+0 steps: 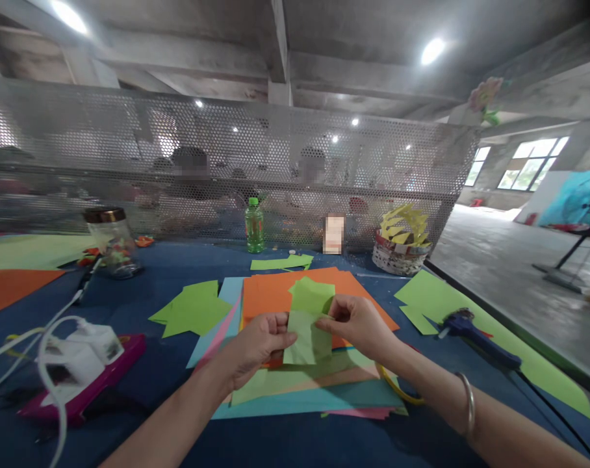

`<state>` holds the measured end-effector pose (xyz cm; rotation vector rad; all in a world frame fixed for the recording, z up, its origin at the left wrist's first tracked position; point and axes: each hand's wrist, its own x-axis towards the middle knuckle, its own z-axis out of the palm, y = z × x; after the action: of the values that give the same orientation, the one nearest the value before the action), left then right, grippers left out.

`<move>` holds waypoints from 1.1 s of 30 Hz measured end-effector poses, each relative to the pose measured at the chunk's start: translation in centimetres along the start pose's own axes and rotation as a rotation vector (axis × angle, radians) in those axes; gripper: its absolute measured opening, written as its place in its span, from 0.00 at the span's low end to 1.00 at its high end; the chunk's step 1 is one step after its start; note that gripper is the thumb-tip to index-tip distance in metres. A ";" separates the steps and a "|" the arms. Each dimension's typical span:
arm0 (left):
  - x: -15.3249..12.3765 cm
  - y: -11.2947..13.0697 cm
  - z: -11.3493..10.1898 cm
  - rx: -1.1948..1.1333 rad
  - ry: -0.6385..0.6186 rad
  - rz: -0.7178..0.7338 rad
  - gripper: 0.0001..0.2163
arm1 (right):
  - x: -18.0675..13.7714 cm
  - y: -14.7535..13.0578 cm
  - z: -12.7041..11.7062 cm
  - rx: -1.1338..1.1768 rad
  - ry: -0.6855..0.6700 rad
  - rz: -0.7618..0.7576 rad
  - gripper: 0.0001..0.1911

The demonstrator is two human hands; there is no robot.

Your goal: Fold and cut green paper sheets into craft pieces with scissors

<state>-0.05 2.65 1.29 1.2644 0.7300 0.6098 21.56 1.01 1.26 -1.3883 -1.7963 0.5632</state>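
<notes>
My left hand pinches the left edge of a small light green paper piece, thumb on top. My right hand pinches its upper right corner, fingers curled. The piece hangs just above a stack of coloured paper sheets on the blue table, with an orange sheet uppermost behind it. A silver bangle sits on my right wrist.
Loose green paper scraps lie left, a long green sheet right with a blue glue gun on it. A white charger on a pink tray, a jar, a green bottle, a basket and a perforated metal screen surround them; people sit behind the screen.
</notes>
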 end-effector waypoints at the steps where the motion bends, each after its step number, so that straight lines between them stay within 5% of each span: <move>1: 0.0 0.0 0.0 -0.005 -0.002 0.002 0.20 | 0.0 0.0 0.0 0.000 0.002 0.000 0.15; 25: 0.2 -0.6 -0.5 -0.077 -0.055 0.042 0.17 | -0.3 -1.3 0.3 0.071 0.038 0.016 0.12; 33: 0.0 -0.5 -0.5 -0.126 -0.068 0.069 0.16 | -0.5 -1.4 0.6 0.326 0.046 0.082 0.30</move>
<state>-0.37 2.88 0.77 1.1914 0.5845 0.6558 20.30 0.20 1.84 -1.2413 -1.5354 0.8209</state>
